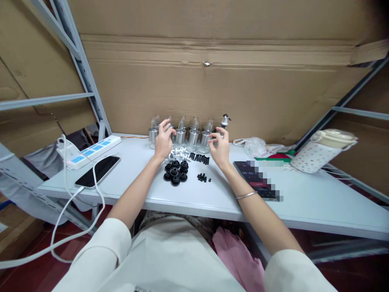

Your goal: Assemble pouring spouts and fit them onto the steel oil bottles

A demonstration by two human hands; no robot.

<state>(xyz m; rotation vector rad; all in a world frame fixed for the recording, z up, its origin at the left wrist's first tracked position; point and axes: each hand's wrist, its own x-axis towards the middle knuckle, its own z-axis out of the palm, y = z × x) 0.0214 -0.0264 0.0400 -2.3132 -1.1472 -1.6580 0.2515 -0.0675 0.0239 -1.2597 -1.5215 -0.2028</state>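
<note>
Several clear glass bottles with silvery bands stand in a row by the cardboard wall. One at the right end carries a metal spout with a black tip; my right hand partly hides that bottle. My left hand is raised before the left bottles, fingers curved and apart, with nothing seen in it. Likewise my right hand hovers at the right end, fingers bent and apart, no object visible. Between my forearms lie silvery metal parts, black ribbed stoppers, short black rods and tiny black caps.
At left are a white power strip and a phone with a white cable. A second phone with a timer lies beside my right forearm. Farther right are a plastic bag and a dotted tumbler. Shelf posts frame the table.
</note>
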